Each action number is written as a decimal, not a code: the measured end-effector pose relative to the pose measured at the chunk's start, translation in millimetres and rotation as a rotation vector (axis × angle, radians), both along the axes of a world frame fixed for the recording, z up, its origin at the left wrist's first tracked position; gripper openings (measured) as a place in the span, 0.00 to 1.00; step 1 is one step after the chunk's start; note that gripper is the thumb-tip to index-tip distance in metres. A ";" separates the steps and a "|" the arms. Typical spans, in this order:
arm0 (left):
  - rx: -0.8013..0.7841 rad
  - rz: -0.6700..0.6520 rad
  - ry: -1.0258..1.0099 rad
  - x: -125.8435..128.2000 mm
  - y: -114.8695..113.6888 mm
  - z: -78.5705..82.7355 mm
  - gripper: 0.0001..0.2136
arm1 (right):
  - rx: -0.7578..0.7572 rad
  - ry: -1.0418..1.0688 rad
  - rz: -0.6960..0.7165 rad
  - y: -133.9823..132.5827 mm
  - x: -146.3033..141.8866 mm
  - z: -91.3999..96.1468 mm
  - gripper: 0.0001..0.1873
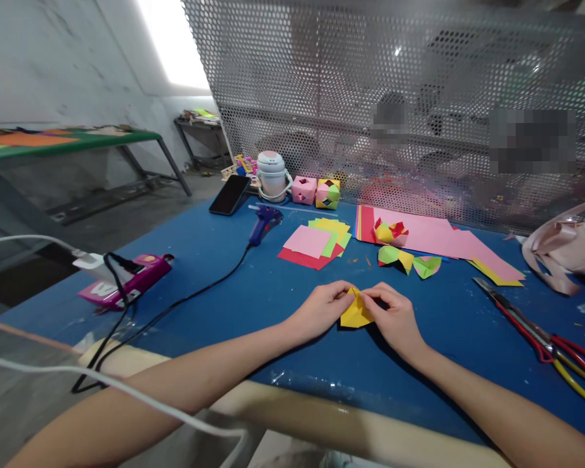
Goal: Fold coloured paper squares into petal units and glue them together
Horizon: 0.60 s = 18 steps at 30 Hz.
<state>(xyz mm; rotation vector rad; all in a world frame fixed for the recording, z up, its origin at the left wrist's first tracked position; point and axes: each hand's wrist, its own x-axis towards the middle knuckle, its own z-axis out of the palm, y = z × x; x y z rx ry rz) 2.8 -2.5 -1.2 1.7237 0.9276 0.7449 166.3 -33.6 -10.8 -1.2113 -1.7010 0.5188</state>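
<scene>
A small folded yellow paper (355, 313) lies on the blue table (234, 292) between both hands. My left hand (322, 309) pinches its left edge with fingers closed. My right hand (390, 315) pinches its right edge, fingers pressed together on the fold. Both forearms reach in from the near table edge.
Behind the hands lie a stack of coloured paper squares (316, 244), folded paper pieces (409, 260), pink sheets (439, 237) and two paper cubes (316, 190). A blue glue gun (264, 223), a phone (230, 194), a white cup (272, 175), scissors (541, 335), a pink bag (565, 250) and a pink box (127, 279) stand around.
</scene>
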 end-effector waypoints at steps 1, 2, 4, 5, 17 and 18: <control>0.004 -0.001 -0.005 -0.1 0.0 -0.1 0.13 | 0.006 -0.008 0.007 -0.1 0.0 0.1 0.10; 0.013 0.001 -0.004 -0.2 0.0 0.1 0.13 | 0.013 -0.016 0.015 -0.2 -0.1 0.2 0.10; 0.041 0.013 0.009 -0.4 -0.1 1.2 0.13 | 0.025 -0.031 0.031 -0.7 -0.3 0.2 0.09; 0.056 0.023 0.019 -0.5 -0.2 2.0 0.13 | 0.029 -0.036 0.036 -1.0 -0.5 0.1 0.09; 0.092 0.144 -0.010 -1.8 -0.7 5.0 0.13 | -0.005 -0.010 -0.019 -0.3 1.2 1.4 0.10; 0.068 0.137 -0.015 -1.8 -0.5 4.9 0.12 | -0.001 -0.012 -0.015 0.2 1.7 0.5 0.11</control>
